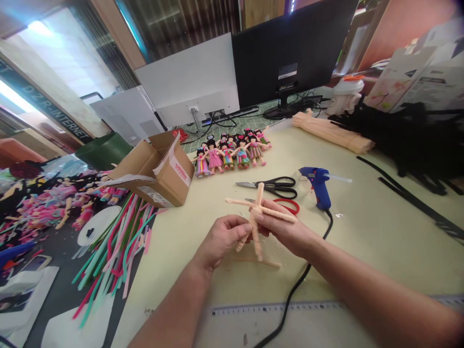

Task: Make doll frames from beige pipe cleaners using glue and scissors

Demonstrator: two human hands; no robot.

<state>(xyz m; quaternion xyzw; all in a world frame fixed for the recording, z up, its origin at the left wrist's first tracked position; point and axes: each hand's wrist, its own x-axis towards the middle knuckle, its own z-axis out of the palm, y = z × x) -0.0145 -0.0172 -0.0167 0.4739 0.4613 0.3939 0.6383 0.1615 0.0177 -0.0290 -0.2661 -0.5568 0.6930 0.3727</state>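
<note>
Both of my hands grip a peach pipe-cleaner doll frame (256, 211), which has a head stem, two outstretched arms and two wound legs. My left hand (226, 238) pinches it at a leg with thumb and forefinger. At the body and under one arm, my right hand (284, 229) holds it with closed fingers. A loose peach pipe cleaner (257, 261) lies on the table below. Just beyond the hands are black-handled scissors (277, 186) and a red-handled pair (290, 207), partly hidden. To the right stands a blue glue gun (319, 186) with a clear glue stick in it.
Several finished dolls (228, 153) sit at the back beside an open cardboard box (159, 169). Coloured pipe cleaners (116, 246) lie left. A peach bundle (331, 133) and a black pile (402, 140) lie right. The glue gun's cord (302, 285) crosses a ruler (264, 308) in front.
</note>
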